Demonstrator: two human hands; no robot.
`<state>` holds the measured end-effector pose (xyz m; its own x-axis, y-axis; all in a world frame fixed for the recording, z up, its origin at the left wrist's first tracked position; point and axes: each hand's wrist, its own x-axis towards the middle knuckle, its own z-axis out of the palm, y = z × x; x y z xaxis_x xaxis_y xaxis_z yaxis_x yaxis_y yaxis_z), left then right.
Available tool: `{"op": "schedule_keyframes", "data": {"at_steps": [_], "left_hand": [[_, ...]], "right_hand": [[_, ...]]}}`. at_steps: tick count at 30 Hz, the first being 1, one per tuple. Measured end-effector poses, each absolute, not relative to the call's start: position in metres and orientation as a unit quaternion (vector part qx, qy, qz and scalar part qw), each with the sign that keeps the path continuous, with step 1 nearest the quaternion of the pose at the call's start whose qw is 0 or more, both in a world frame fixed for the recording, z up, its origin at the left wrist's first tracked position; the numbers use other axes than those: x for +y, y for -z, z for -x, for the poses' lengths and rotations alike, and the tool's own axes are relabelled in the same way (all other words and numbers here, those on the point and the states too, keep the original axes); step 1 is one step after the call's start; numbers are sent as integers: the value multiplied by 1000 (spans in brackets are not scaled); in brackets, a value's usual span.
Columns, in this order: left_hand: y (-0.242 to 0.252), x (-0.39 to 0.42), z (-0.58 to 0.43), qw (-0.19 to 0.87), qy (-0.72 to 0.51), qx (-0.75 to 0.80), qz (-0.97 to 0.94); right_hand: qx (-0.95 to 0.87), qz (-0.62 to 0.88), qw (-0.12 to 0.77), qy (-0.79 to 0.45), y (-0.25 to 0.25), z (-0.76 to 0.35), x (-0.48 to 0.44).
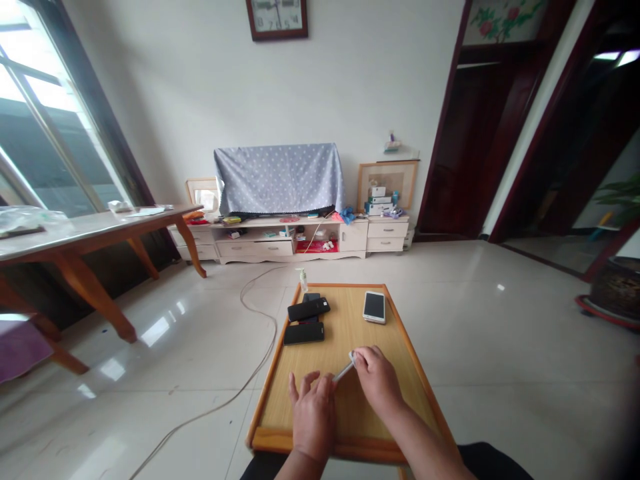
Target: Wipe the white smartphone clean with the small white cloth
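Above the near half of the table point(345, 321), the right hand point(379, 380) pinched a slim pale object point(343, 371); the left hand point(313, 415) met its other end, whether pinching I couldn't tell. A slackened grip could have dropped it.

I'm holding the left hand point(314, 415) with its back up, outer fingers point(294, 387) lifting and spreading, while I'm pinching with the right hand point(379, 378), farther forward. The bare right forearm point(425, 443) is slanting in from the right.

White wall point(390, 73), glossy tiled floor point(480, 320), bright window point(50, 97)
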<state>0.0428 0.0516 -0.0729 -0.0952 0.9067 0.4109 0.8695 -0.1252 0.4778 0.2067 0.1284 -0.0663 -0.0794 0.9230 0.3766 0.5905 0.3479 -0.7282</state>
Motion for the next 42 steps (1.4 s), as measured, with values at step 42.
{"op": "schedule_keyframes", "data": {"at_steps": [42], "left_hand": [[60, 48, -45, 62, -347, 637, -685]], "right_hand": [[-435, 603, 447, -498, 95, -234, 148]]}}
